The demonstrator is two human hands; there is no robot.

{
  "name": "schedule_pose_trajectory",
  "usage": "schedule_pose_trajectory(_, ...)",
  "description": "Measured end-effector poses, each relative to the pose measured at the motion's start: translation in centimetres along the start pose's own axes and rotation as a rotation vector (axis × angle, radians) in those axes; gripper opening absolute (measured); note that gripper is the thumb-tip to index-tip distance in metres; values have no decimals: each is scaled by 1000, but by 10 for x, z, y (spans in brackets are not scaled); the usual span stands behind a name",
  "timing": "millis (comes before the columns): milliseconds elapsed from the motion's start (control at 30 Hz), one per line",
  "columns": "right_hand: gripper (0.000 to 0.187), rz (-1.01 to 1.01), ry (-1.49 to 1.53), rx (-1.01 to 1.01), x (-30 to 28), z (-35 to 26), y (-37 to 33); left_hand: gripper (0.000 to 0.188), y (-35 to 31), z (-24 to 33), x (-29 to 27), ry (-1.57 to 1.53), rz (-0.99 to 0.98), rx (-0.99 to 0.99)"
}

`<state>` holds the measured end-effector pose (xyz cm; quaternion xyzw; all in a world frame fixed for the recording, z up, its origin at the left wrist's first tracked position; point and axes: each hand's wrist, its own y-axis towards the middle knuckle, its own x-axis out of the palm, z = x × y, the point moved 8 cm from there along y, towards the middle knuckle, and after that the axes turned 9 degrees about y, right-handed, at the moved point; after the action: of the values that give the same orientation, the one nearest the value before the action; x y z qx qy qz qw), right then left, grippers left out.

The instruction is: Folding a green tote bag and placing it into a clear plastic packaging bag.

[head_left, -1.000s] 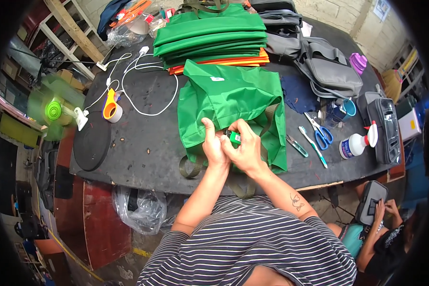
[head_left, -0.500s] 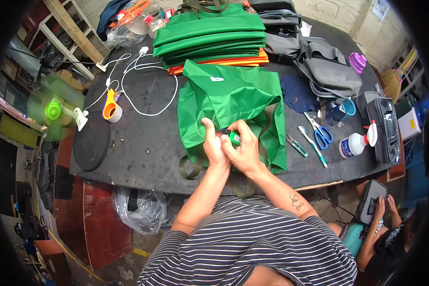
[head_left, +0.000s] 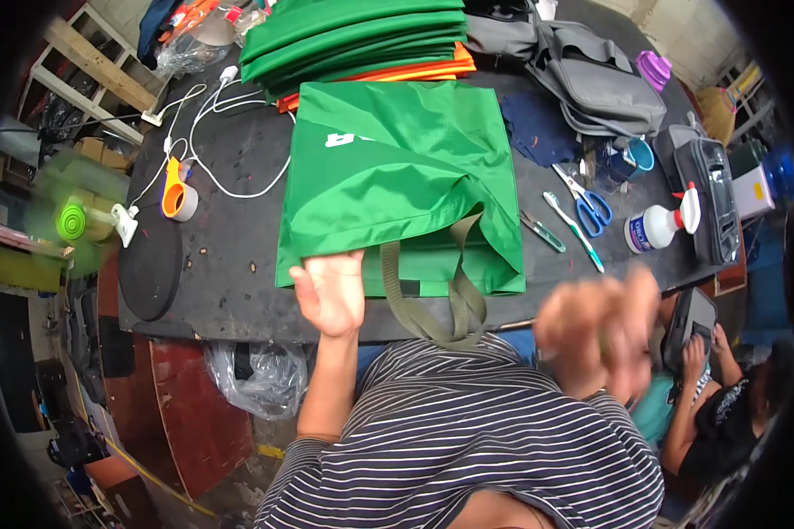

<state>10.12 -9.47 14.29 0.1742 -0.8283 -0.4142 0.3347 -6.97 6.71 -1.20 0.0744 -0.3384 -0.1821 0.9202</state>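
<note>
A green fabric bag point(head_left: 397, 185) lies on the black table, its open mouth toward me and a white print on its upper panel. An olive webbing handle point(head_left: 468, 300) loops from the mouth over the table's front edge. My left hand point(head_left: 331, 295) is palm up at the bag's left front corner, open, with the thumb apart. Its fingers reach under the edge of the upper panel and are hidden there. Off the table's front edge, right of the bag, my right hand point(head_left: 600, 331) is raised and smeared by motion; whether it holds anything does not show.
Green folded bags point(head_left: 353, 44) are stacked behind. To the right lie a thread snipper point(head_left: 545, 231), a toothbrush point(head_left: 575, 231), blue-handled scissors point(head_left: 591, 207) and a spray bottle point(head_left: 653, 229). A tape dispenser point(head_left: 178, 194) and white cable point(head_left: 238, 189) are left. Another person point(head_left: 723, 406) sits at right.
My hands have parted: the right swung right and toward me, away from the bag, where it held a small green object. The left slid left under the panel. The bag now lies flatter.
</note>
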Motion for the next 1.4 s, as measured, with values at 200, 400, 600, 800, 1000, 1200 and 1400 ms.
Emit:
schedule_pose_trajectory(200, 21, -105, 359, 181, 59, 16, 26, 46, -34, -12, -47, -12, 100, -92)
schedule_pose_trajectory(400, 15, -157, 413, 128, 61, 22, 23, 53, -45, -26, -74, -680, 245, -287)
schedule_pose_trajectory(600, 21, -179, 228, -10, 55, 10, 22, 55, -55, -24, -80, -522, 170, -405)
schedule_pose_trajectory(800, 32, -112, -284, 162, -7, 12, 1, 59, -70, -19, -63, -10, -167, -798)
schedule_pose_trajectory(1000, 29, 719, -1792, 657, -204, -30, -124, 60, -99, 42, -77, 192, -505, -876)
schedule_pose_trajectory(1200, 34, 609, -2178, 571, -216, -34, -117, 54, -33, 105, -101, 779, -189, -431)
schedule_pose_trajectory(1400, 37, 666, -1601, 381, -289, 37, -39, 48, 147, 48, -157, 1397, 86, 6)
